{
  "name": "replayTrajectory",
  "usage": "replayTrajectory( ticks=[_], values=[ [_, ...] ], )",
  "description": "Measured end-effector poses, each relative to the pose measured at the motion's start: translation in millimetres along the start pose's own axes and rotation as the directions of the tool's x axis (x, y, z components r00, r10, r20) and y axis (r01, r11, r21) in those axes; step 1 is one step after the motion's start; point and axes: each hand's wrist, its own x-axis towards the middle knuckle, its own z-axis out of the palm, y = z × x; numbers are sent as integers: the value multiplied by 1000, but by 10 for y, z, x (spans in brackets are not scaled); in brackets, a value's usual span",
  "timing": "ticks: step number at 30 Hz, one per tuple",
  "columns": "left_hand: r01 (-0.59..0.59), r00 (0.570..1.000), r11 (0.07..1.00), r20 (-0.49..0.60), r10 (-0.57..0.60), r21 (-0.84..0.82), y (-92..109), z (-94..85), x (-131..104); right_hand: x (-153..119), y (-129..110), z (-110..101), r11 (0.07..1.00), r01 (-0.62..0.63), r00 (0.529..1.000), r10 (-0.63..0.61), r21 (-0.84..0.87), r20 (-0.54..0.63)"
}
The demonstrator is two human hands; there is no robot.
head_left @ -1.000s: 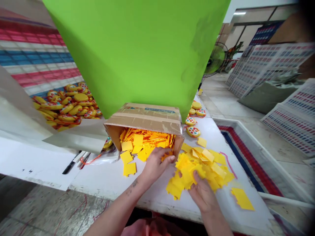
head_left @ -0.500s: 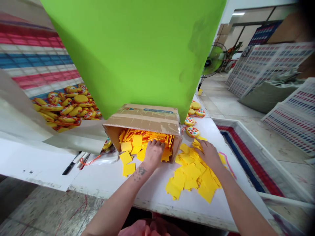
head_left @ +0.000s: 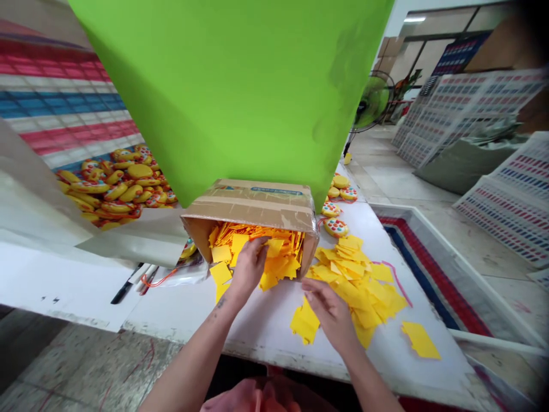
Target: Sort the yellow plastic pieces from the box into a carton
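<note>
My left hand point(head_left: 251, 261) is inside the mouth of a cardboard box point(head_left: 253, 213) lying on its side. Its fingers are pinched together at the edge of a thin yellow square card point(head_left: 275, 247), on top of the many yellow and orange cards packed in the box. My right hand point(head_left: 330, 309) is just outside the box's right corner, fingers loosely curled with thumb and forefinger apart. Beneath and left of it lie a few yellow cards point(head_left: 305, 323). A loose heap of yellow cards point(head_left: 349, 269) spreads over the white table to its right.
A tall green panel point(head_left: 240, 91) stands behind the box. Yellow round toys point(head_left: 128, 186) are piled at left, with more toys point(head_left: 335, 227) at right. Pens point(head_left: 126, 284) and an orange cord lie left of the box. Beyond the table's right edge is a white-framed tray point(head_left: 433, 274).
My left hand has shifted left and turned within the box mouth. My right hand has come off the heap toward me and left; the heap has spread, with one card lying apart at right.
</note>
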Motion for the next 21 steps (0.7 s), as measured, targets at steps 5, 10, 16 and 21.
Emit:
replayTrajectory(
  ticks=[5, 10, 16, 21],
  values=[
    [183, 945, 945, 314, -93, -271, 206, -145, -406, -128, 1, 464, 636, -301, 951, 256, 710, 173],
    [9, 967, 992, 254, 24, -129, 173, -32, -488, -224, 55, 486, 466, -412, 870, 456, 783, 187],
    [-315, 931, 865, 304, 202, 391, 172, 329, -242, -288, 42, 317, 368, -384, 824, 550, 847, 135],
    [-390, 902, 779, 374, 216, 492, 251, 432, -224, -318, 56, 288, 327, -374, 822, 550, 868, 147]
  ],
)
